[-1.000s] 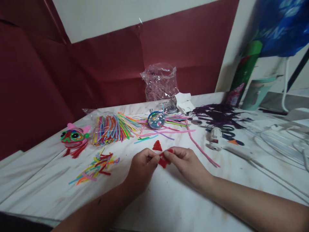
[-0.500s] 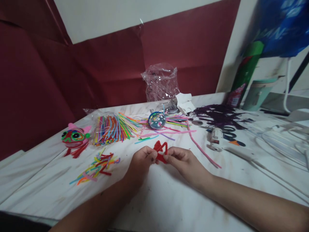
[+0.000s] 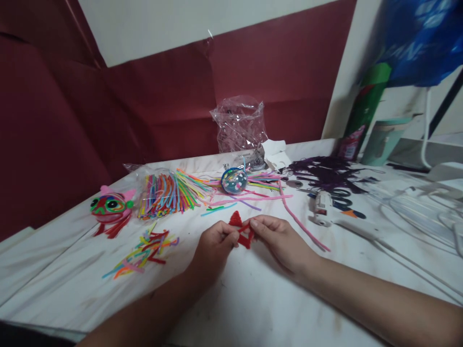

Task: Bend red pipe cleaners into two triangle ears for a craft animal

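Observation:
Between my hands is a red pipe cleaner, bent into a compact, ridged triangular piece with a loose length folded across it. My left hand pinches it from the left, thumb and fingers closed. From the right, my right hand pinches the loose part between thumb and forefinger. Both hands are just above the white marbled table. Beyond them lie a long pink pipe cleaner and a clear round ball with coloured decorations.
Cut pipe cleaner pieces lie left, near a colourful animal-face craft and a bagged pipe cleaner bundle. A glue gun, scissors, purple strands and a green cup are at right; cables spread beside them.
My right hand has moved slightly up, bringing the loose red length down across the ridged piece. The upright bent loop has flattened, and the fingers have shifted their grip.

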`<move>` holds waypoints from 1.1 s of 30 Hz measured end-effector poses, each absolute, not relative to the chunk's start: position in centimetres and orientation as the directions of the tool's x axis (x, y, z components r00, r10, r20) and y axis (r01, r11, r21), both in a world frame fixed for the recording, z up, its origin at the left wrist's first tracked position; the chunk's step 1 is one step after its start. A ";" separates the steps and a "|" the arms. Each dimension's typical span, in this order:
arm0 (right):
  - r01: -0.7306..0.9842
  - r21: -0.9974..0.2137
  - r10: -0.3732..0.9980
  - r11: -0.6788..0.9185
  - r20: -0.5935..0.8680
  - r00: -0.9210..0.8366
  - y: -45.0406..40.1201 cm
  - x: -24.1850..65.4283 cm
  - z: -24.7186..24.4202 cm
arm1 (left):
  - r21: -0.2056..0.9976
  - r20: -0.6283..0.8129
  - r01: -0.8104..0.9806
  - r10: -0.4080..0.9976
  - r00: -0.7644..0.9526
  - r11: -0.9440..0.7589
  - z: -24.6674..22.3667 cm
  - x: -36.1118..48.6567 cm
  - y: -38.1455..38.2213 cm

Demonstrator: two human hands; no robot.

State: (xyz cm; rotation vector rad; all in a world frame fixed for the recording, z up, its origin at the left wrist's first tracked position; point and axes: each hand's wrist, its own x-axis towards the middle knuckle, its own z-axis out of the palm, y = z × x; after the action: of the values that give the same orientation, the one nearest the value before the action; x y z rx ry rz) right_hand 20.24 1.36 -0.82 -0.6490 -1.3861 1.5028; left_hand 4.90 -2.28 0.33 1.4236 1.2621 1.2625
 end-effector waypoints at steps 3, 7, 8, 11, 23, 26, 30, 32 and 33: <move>-0.339 -0.941 0.884 0.024 0.178 -0.432 1.3 20.2 -0.6 | 0.967 0.200 0.163 0.980 -0.002 -0.197 0.4 4.9 -2.5; -0.373 -0.928 0.889 0.010 0.179 -0.421 1.1 20.2 -0.2 | 0.972 0.199 0.133 0.980 -0.019 -0.195 -0.1 4.6 -2.1; -0.377 -0.926 0.892 0.017 0.184 -0.413 1.1 20.2 -0.1 | 0.978 0.182 0.112 0.983 -0.031 -0.177 -0.2 4.6 -1.9; -0.344 -0.938 0.906 0.037 0.177 -0.384 1.1 20.1 -0.2 | 0.993 0.116 0.025 0.990 -0.075 -0.115 -0.3 4.5 -1.5; -0.115 -0.993 0.907 -0.020 0.030 -0.419 1.1 19.8 -0.8 | 0.986 0.115 -0.108 0.987 -0.112 -0.127 -0.6 4.4 -0.9; -0.099 -0.995 0.913 -0.006 0.035 -0.405 1.5 20.1 -0.5 | 0.961 0.110 -0.225 0.969 -0.223 -0.161 0.1 4.4 -0.7; -0.096 -0.995 0.928 0.040 0.072 -0.365 2.4 20.9 -0.1 | 0.932 0.073 -0.322 0.956 -0.285 -0.167 2.0 3.9 -0.9; -0.104 -0.992 0.938 0.069 0.100 -0.331 3.0 21.3 0.0 | 0.936 0.072 -0.313 0.960 -0.272 -0.159 3.0 3.3 -1.4; -0.104 -0.992 0.942 0.077 0.106 -0.318 3.3 21.5 0.0 | 0.944 0.076 -0.292 0.963 -0.257 -0.153 3.4 3.0 -1.6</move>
State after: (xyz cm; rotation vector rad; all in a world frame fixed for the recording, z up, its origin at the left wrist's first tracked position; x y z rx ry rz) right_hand 21.52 3.35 0.00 -0.8996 -1.4170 1.4133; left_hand 2.95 -1.62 3.42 0.9260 1.0809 1.6068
